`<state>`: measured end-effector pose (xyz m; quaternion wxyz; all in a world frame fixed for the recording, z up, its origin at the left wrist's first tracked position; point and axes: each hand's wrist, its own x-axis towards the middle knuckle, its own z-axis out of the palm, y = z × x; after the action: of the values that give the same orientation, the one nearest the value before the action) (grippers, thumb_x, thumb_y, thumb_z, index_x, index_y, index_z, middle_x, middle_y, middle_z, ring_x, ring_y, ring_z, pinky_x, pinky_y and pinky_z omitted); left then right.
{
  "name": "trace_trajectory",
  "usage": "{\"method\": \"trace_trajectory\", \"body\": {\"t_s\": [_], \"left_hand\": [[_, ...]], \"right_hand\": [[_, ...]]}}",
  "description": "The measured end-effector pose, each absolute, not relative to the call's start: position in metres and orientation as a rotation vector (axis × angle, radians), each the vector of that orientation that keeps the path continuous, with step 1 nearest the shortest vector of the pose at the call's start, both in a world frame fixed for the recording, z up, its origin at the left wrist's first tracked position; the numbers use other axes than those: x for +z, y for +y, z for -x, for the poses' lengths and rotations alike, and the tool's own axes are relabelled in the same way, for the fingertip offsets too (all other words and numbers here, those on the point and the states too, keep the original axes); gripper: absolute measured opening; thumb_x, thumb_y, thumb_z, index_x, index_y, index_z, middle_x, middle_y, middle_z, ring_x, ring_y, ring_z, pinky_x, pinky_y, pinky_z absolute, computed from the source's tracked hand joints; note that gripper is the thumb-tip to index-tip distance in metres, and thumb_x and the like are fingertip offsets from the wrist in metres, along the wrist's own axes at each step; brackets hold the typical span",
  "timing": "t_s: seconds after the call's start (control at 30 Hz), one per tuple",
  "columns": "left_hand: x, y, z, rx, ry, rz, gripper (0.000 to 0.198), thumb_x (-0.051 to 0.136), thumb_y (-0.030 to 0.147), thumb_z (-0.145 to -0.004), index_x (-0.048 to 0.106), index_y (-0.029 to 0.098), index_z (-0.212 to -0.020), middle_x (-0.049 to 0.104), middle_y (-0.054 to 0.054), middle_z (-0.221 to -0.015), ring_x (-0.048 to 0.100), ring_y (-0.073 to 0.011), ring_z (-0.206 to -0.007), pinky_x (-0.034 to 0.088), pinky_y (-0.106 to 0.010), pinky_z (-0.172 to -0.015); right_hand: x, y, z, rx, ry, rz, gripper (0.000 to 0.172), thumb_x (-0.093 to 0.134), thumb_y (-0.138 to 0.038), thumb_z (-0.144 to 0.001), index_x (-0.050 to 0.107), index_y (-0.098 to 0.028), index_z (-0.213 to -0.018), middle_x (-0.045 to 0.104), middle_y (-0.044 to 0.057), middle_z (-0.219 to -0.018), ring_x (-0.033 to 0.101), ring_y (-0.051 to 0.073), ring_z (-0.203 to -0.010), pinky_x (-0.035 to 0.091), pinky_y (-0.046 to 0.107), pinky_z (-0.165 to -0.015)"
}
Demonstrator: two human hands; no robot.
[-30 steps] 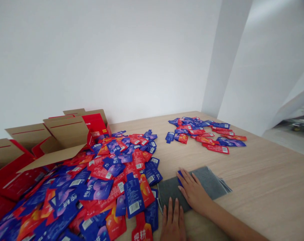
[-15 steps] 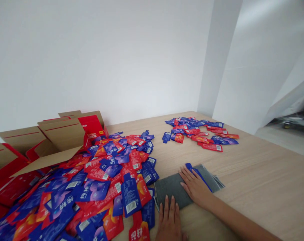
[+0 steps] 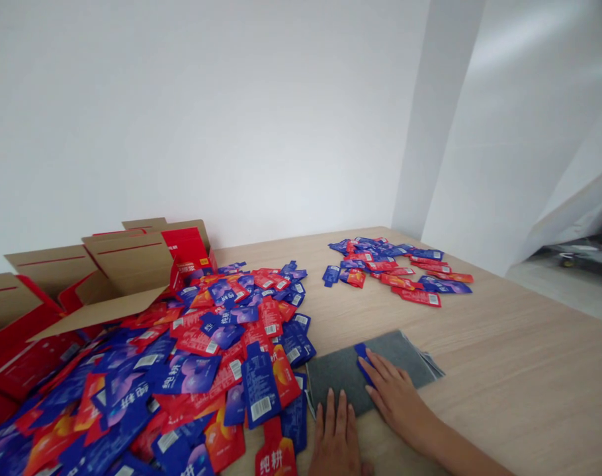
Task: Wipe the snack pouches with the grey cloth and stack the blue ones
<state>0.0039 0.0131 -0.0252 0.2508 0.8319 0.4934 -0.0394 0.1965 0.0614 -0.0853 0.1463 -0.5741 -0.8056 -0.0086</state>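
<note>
My left hand [image 3: 337, 433] lies flat, fingers stretched out, on the near edge of a stack of grey felt sheets [image 3: 400, 350] on the wooden table [image 3: 504, 370]. My right hand [image 3: 393, 390] rests on the grey sheets with its fingers laid over a blue packet [image 3: 362, 352], of which only the far tip shows. A big heap of red and blue packets [image 3: 196, 357] spreads just left of both hands.
A smaller pile of red and blue packets [image 3: 395, 268] lies at the far side of the table. Open red cardboard boxes [image 3: 117, 271] stand at the left behind the heap. White walls close the back and right.
The blue packet under my right hand stuck out along the hand half a second ago; now it lies flat under the fingers with only its tip showing. My left hand has stayed put.
</note>
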Motion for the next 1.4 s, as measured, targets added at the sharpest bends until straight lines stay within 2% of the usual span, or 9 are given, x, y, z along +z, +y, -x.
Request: {"method": "trace_trajectory", "body": {"t_s": [0.1,0.2,0.37,0.57,0.77,1.03,1.23,1.33,1.4], "left_hand": [[-0.031,0.014,-0.003,-0.107,1.343,-2.310,0.067,0.043,0.038,-0.081,0.027,0.006,-0.138,0.014,-0.015,-0.144,0.010,-0.0351,-0.132,0.017,-0.053,-0.107],[-0.032,0.013,-0.003,-0.096,1.339,-2.328,0.067,0.043,0.038,-0.081,0.028,0.007,-0.138,0.014,-0.015,-0.144,0.009,-0.0349,-0.132,0.017,-0.053,-0.107],[-0.037,0.013,-0.002,-0.068,1.349,-2.346,0.066,0.044,0.034,-0.081,0.027,0.007,-0.138,0.013,-0.015,-0.144,0.009,-0.0350,-0.132,0.017,-0.054,-0.106],[-0.079,0.024,0.007,0.015,1.298,-2.519,0.065,0.048,0.029,-0.079,0.029,0.013,-0.139,0.020,-0.012,-0.143,0.020,-0.0361,-0.131,0.028,-0.052,-0.104],[-0.053,0.015,0.002,-0.040,1.329,-2.370,0.067,0.044,0.035,-0.081,0.026,0.007,-0.139,0.013,-0.015,-0.145,0.010,-0.0353,-0.133,0.017,-0.053,-0.107],[-0.027,0.010,-0.001,-0.053,1.343,-2.327,0.066,0.043,0.033,-0.080,0.026,0.007,-0.139,0.012,-0.014,-0.145,0.008,-0.0335,-0.134,0.015,-0.052,-0.107],[-0.038,0.014,0.003,-0.049,1.311,-2.357,0.067,0.044,0.032,-0.080,0.025,0.007,-0.139,0.011,-0.015,-0.145,0.008,-0.0351,-0.133,0.016,-0.054,-0.106],[-0.046,0.015,0.005,-0.018,1.294,-2.383,0.067,0.045,0.028,-0.079,0.024,0.010,-0.140,0.011,-0.014,-0.146,0.008,-0.0344,-0.133,0.017,-0.054,-0.106],[-0.051,0.016,0.005,-0.004,1.280,-2.380,0.068,0.045,0.027,-0.078,0.024,0.011,-0.140,0.011,-0.013,-0.146,0.008,-0.0345,-0.133,0.017,-0.055,-0.106]], "right_hand": [[-0.088,0.059,-0.177,-0.016,-2.375,1.573,0.049,0.035,-0.032,-0.089,0.035,-0.024,-0.138,0.033,0.008,-0.144,0.031,0.021,-0.131,0.032,0.041,-0.102],[-0.080,0.081,-0.166,-0.028,-2.333,1.625,0.048,0.033,-0.032,-0.090,0.037,-0.019,-0.137,0.034,0.010,-0.143,0.030,0.022,-0.132,0.029,0.042,-0.105],[-0.068,0.109,-0.160,-0.051,-2.292,1.646,0.047,0.035,-0.030,-0.090,0.043,-0.012,-0.132,0.039,0.016,-0.139,0.034,0.025,-0.129,0.033,0.042,-0.103],[-0.091,0.081,-0.165,-0.126,-2.326,1.430,0.047,0.035,-0.036,-0.092,0.039,-0.019,-0.135,0.036,0.011,-0.142,0.032,0.023,-0.131,0.034,0.041,-0.104],[-0.076,0.090,-0.162,-0.138,-2.317,1.524,0.045,0.037,-0.031,-0.090,0.043,-0.015,-0.132,0.040,0.014,-0.139,0.037,0.025,-0.128,0.036,0.041,-0.102],[-0.078,0.097,-0.167,-0.144,-2.136,1.617,0.049,0.039,-0.041,-0.088,0.046,-0.014,-0.129,0.045,0.016,-0.134,0.041,0.027,-0.124,0.038,0.044,-0.098],[-0.058,0.083,-0.189,0.032,-2.063,1.701,0.057,0.049,-0.022,-0.077,0.038,-0.014,-0.132,0.056,0.015,-0.113,0.055,0.026,-0.103,0.044,0.039,-0.089],[-0.036,0.077,-0.192,0.043,-2.037,1.760,0.060,0.044,-0.015,-0.075,0.035,-0.016,-0.135,0.055,0.014,-0.114,0.058,0.025,-0.098,0.048,0.036,-0.080],[-0.021,0.071,-0.188,0.034,-2.053,1.683,0.057,0.040,-0.017,-0.080,0.034,-0.018,-0.136,0.054,0.014,-0.118,0.059,0.024,-0.098,0.049,0.036,-0.081]]}}
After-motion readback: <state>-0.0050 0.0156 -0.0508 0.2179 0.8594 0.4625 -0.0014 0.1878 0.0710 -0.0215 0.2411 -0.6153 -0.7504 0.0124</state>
